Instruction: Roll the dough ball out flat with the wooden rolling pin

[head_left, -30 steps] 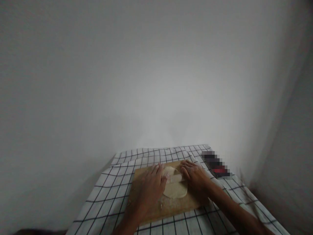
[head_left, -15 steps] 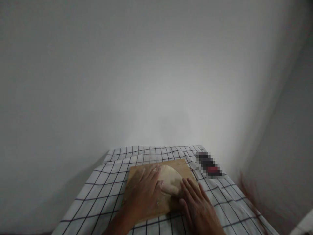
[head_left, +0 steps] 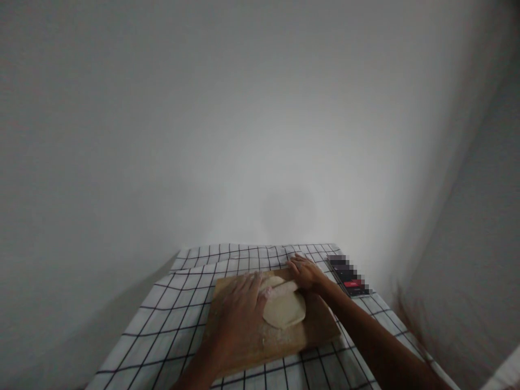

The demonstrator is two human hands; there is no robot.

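Observation:
A flat round of pale dough (head_left: 285,313) lies on a floured wooden board (head_left: 300,336). Across its far edge rests a thin pale rolling pin (head_left: 281,290). My left hand (head_left: 239,311) lies palm down over the pin's left end, fingers stretched forward. Over the pin's right end, near the board's far right corner, my right hand (head_left: 306,273) presses down in the same way. The pin's two ends are hidden under my hands.
The board sits on a white cloth with a dark check pattern (head_left: 174,319) covering the table. A dark phone with a red patch (head_left: 350,276) lies just right of the board. Plain grey walls close in behind and on the right.
Both hands have pushed the rolling pin from the dough's near side to its far edge. The flattened round now shows in front of my hands.

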